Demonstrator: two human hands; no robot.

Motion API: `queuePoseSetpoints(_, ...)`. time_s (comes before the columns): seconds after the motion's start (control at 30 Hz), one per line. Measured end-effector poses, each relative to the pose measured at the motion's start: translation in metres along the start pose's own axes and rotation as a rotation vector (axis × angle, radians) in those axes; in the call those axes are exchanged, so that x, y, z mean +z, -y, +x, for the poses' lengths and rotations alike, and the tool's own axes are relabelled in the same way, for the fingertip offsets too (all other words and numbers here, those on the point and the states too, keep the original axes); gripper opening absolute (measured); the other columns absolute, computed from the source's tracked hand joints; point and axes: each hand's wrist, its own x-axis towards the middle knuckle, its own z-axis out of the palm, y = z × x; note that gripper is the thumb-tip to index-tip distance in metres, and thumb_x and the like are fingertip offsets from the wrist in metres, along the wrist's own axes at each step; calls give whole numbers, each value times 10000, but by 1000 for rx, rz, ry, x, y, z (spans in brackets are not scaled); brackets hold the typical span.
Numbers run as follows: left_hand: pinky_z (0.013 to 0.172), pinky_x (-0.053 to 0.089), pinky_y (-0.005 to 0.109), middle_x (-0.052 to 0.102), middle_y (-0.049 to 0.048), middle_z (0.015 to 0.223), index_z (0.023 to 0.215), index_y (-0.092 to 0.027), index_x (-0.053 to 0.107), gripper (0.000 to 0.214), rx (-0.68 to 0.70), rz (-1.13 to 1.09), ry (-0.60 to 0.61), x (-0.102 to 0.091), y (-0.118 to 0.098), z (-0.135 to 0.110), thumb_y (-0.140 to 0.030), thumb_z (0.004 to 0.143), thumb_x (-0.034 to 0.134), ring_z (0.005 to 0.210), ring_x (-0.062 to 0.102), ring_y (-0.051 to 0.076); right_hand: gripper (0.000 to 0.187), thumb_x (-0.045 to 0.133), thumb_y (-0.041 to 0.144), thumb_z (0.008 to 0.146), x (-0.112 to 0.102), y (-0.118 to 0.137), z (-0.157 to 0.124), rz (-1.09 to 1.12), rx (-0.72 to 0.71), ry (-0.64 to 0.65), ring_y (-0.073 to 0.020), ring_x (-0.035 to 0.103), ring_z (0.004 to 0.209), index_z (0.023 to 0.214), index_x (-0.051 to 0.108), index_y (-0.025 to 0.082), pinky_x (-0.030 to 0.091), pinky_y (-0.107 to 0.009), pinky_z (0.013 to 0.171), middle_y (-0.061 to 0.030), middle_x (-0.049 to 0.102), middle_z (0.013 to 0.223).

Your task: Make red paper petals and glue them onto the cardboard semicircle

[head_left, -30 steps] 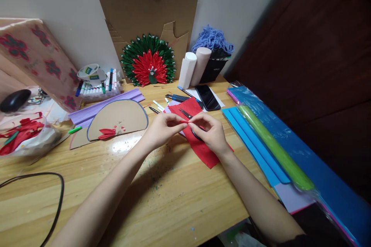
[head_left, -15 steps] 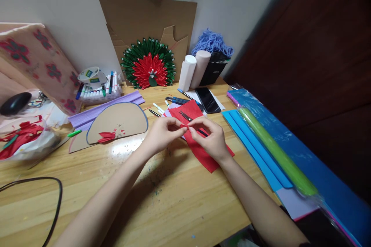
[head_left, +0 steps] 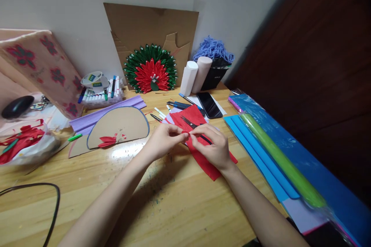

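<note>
Between my fingertips is a small red piece of crepe paper (head_left: 186, 132), mostly covered by the fingers. My left hand (head_left: 166, 141) pinches it from the left; my right hand (head_left: 211, 144) meets it with thumb and forefinger from the right. Under and behind the hands lies a larger red crepe paper sheet (head_left: 203, 159), with scissors (head_left: 189, 122) resting on it, partly hidden by my right hand. To the left is a half-round cardboard piece (head_left: 116, 122) edged in blue, with red petals (head_left: 107, 141) near its lower edge.
A green and red peacock craft (head_left: 153, 69) leans on a cardboard sheet (head_left: 150, 23) at the back. A phone (head_left: 209, 105), markers (head_left: 100, 95) and purple crepe paper (head_left: 110, 112) lie around. Blue sheets and a green roll (head_left: 278, 158) line the right edge; a bag of red scraps (head_left: 26, 139) sits left.
The view has tilted up slightly, so everything sits a little lower in the picture. My hands stay together at the small red piece, with the fingers shifted slightly.
</note>
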Motion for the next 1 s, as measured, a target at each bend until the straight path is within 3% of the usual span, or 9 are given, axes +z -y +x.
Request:
queuePoseSetpoints(0.13, 664, 453, 232, 682, 39, 676, 677, -132, 680, 173, -1, -65, 58, -3, 0, -1, -260, 762, 600, 663, 601, 120, 136, 596, 127, 783, 0, -2, -1, -17, -62, 2, -176, 623, 729, 834, 628, 248, 499, -335, 696, -15, 683, 777)
queuePoseSetpoints(0.3, 664, 461, 226, 672, 32, 674, 642, -137, 659, 190, -6, -91, 101, -6, 2, -1, -270, 756, 585, 658, 593, 113, 132, 586, 152, 789, -1, -2, -2, 8, -31, 33, -172, 642, 720, 841, 642, 260, 513, -329, 685, -7, 699, 788)
queuePoseSetpoints(0.53, 666, 473, 233, 670, 41, 659, 643, -134, 668, 219, -106, -157, 39, -2, -3, 0, -289, 759, 565, 644, 595, 115, 143, 579, 155, 794, 0, -2, -2, 10, -12, 25, -169, 649, 712, 850, 649, 266, 520, -332, 686, -2, 706, 786)
queuePoseSetpoints(0.73, 620, 432, 213, 654, 39, 643, 624, -123, 664, 247, -52, -59, 18, -2, -4, -2, -325, 749, 595, 621, 561, 106, 182, 592, 137, 790, -1, -3, -3, 39, -85, 9, -172, 658, 727, 890, 666, 270, 528, -342, 698, -6, 717, 812)
queuePoseSetpoints(1.0, 617, 428, 212, 654, 38, 645, 650, -119, 676, 220, -31, -9, -24, -4, -6, -4, -262, 763, 553, 622, 564, 107, 156, 596, 163, 806, -1, -2, -2, 91, 2, 2, -177, 670, 782, 888, 688, 259, 539, -341, 736, -22, 725, 857)
